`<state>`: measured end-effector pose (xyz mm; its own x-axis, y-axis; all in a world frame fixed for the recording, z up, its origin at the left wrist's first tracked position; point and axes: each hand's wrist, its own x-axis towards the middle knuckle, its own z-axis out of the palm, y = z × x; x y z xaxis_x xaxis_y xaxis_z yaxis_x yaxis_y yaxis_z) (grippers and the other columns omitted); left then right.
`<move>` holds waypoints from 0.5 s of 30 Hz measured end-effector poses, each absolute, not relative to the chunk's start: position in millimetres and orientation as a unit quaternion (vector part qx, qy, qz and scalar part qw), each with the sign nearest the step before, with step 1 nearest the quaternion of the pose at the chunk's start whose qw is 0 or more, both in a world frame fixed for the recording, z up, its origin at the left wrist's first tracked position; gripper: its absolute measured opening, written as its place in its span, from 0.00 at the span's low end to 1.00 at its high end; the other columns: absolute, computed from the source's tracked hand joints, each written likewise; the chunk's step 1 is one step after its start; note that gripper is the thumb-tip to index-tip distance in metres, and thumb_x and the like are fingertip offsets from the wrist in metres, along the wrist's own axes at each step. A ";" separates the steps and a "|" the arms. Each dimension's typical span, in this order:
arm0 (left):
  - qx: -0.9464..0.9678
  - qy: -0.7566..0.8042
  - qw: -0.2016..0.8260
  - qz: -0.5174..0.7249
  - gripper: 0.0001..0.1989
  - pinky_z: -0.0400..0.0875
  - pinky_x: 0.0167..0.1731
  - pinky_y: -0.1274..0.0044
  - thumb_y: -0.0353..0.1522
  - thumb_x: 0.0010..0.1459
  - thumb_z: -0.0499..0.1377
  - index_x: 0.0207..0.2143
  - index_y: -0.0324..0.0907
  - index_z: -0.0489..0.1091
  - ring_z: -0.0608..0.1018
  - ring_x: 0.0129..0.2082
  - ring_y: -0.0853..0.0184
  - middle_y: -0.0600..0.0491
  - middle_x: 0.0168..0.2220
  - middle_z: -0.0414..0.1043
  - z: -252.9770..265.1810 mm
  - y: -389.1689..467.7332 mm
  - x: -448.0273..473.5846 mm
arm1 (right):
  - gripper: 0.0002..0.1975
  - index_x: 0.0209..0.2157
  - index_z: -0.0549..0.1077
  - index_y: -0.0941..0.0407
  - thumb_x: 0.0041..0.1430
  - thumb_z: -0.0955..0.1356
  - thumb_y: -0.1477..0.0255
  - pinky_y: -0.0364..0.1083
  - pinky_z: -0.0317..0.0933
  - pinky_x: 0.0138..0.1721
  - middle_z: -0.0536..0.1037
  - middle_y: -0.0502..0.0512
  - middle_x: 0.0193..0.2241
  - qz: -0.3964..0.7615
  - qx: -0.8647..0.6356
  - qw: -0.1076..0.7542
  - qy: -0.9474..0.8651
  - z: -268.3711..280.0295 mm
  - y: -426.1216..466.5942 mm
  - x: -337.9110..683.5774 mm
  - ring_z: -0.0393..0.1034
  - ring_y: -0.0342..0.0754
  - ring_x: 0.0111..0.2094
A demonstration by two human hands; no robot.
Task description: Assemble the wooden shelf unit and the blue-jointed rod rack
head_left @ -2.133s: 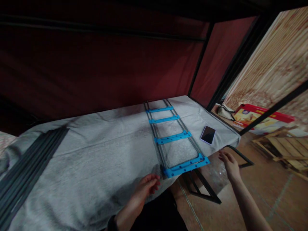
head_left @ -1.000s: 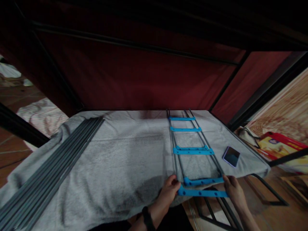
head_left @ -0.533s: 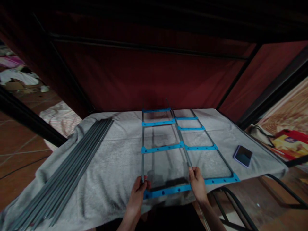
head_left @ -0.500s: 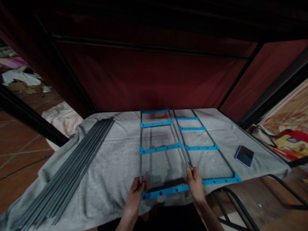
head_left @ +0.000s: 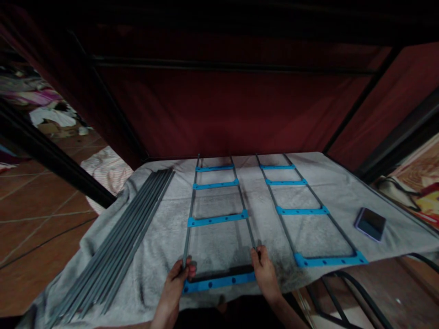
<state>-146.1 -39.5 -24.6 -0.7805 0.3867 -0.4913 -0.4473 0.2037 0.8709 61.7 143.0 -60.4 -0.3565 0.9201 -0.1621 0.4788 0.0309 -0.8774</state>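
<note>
A ladder-like frame of grey rods and blue crosspieces (head_left: pixel 218 220) lies in front of me on the grey cloth. My left hand (head_left: pixel 174 283) pinches its left rod just above the nearest crosspiece. On the right rod, at about the same height, my right hand (head_left: pixel 265 274) has its fingers closed and covers that crosspiece's right end. A second, similar frame (head_left: pixel 302 211) rests flat to the right, apart from the first, with neither hand on it. To the left lies a bundle of loose grey rods (head_left: pixel 126 228), side by side.
A grey fleece cloth (head_left: pixel 157 256) covers the surface. A phone (head_left: pixel 370 224) lies near its right side. Dark red panels (head_left: pixel 233 109) stand behind it, with dark posts at both sides. Curved dark metal bars (head_left: pixel 356 288) are at the lower right.
Both hands have moved the held frame left and toward me, widening the gap to the second frame. The view has also shifted a little, so resting things appear further right.
</note>
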 end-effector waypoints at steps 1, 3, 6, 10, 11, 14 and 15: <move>-0.019 0.703 0.329 0.630 0.25 0.72 0.30 0.74 0.42 0.31 0.69 0.34 0.39 0.76 0.79 0.28 0.62 0.49 0.28 0.78 -25.3 -40.2 -147.6 | 0.18 0.36 0.65 0.50 0.63 0.59 0.51 0.48 0.64 0.32 0.76 0.49 0.25 0.464 -0.515 0.235 -0.682 -60.9 142.1 61.2 0.75 0.52 0.27; -0.023 0.704 0.326 0.631 0.25 0.72 0.30 0.73 0.43 0.30 0.70 0.33 0.40 0.75 0.78 0.28 0.62 0.49 0.27 0.78 -28.1 -40.7 -149.4 | 0.18 0.36 0.65 0.50 0.64 0.58 0.51 0.47 0.64 0.32 0.76 0.49 0.25 0.453 -0.506 0.235 -0.695 -61.5 141.5 61.5 0.75 0.51 0.27; -0.012 0.714 0.318 0.624 0.26 0.73 0.30 0.71 0.46 0.30 0.69 0.32 0.41 0.74 0.78 0.27 0.60 0.50 0.26 0.78 -35.5 -41.2 -150.3 | 0.18 0.37 0.67 0.50 0.65 0.58 0.52 0.46 0.64 0.33 0.77 0.49 0.26 0.423 -0.490 0.233 -0.726 -62.4 142.8 64.8 0.76 0.51 0.29; 0.055 0.800 0.277 0.529 0.22 0.75 0.33 0.70 0.50 0.40 0.64 0.31 0.43 0.72 0.80 0.29 0.57 0.49 0.25 0.77 -46.6 -47.7 -152.8 | 0.18 0.39 0.70 0.51 0.66 0.59 0.54 0.46 0.64 0.32 0.80 0.51 0.27 0.343 -0.483 0.193 -0.782 -66.0 146.7 73.0 0.78 0.52 0.29; 0.071 0.827 0.260 0.494 0.20 0.75 0.34 0.70 0.49 0.43 0.62 0.31 0.44 0.72 0.81 0.31 0.56 0.49 0.26 0.77 -48.6 -50.3 -153.7 | 0.18 0.39 0.71 0.51 0.67 0.59 0.54 0.46 0.64 0.31 0.81 0.53 0.28 0.318 -0.480 0.182 -0.797 -67.3 147.9 75.3 0.78 0.52 0.29; 0.096 0.873 0.225 0.421 0.15 0.74 0.35 0.71 0.46 0.49 0.61 0.34 0.46 0.73 0.82 0.36 0.54 0.48 0.31 0.79 -51.7 -57.1 -155.5 | 0.17 0.40 0.74 0.51 0.65 0.62 0.54 0.48 0.65 0.32 0.82 0.56 0.30 0.243 -0.474 0.154 -0.832 -69.5 154.8 81.0 0.78 0.55 0.29; 0.103 0.880 0.219 0.409 0.15 0.74 0.35 0.71 0.45 0.50 0.61 0.35 0.46 0.73 0.82 0.37 0.53 0.47 0.32 0.80 -51.9 -58.4 -155.2 | 0.17 0.40 0.75 0.51 0.64 0.63 0.54 0.49 0.65 0.33 0.82 0.57 0.30 0.219 -0.478 0.146 -0.838 -69.0 159.6 81.9 0.78 0.55 0.30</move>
